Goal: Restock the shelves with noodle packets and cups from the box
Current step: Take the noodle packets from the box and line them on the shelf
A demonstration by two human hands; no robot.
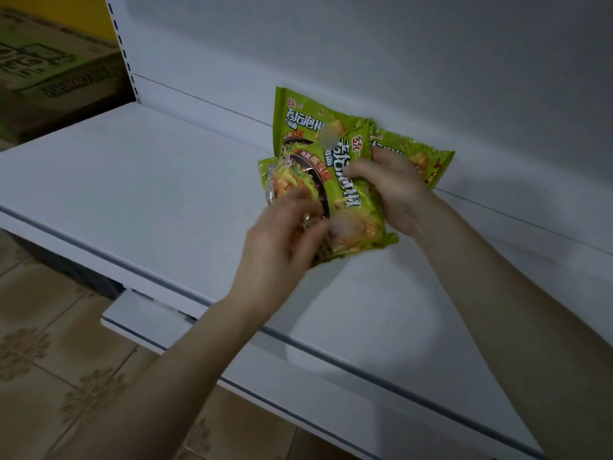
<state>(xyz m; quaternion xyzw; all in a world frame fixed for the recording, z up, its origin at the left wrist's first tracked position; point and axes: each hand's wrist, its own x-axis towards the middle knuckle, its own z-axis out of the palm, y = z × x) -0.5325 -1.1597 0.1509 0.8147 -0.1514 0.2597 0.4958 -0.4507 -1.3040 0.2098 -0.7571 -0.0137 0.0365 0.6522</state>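
Cardboard box with green print sits far to the left of both hands, past the slotted upright of the shelving. Below it, well left of the hands, lies a patterned tiled floor, and the edge of a lower shelf juts out under the left forearm. A white shelf spreads beneath both hands.

The left hand is motion-blurred; its fingers curl onto the lower left corner of the bunch of green noodle packets, pinching the front one there. The packets are fanned out between the two hands, over the rear part of the shelf. One stands taller behind the others, and one pokes out to the right past the right hand. Whether any of them touches the shelf cannot be told.

The right hand grips the bunch from the right, its thumb laid across the front packet. Behind both hands rises the plain white back panel.
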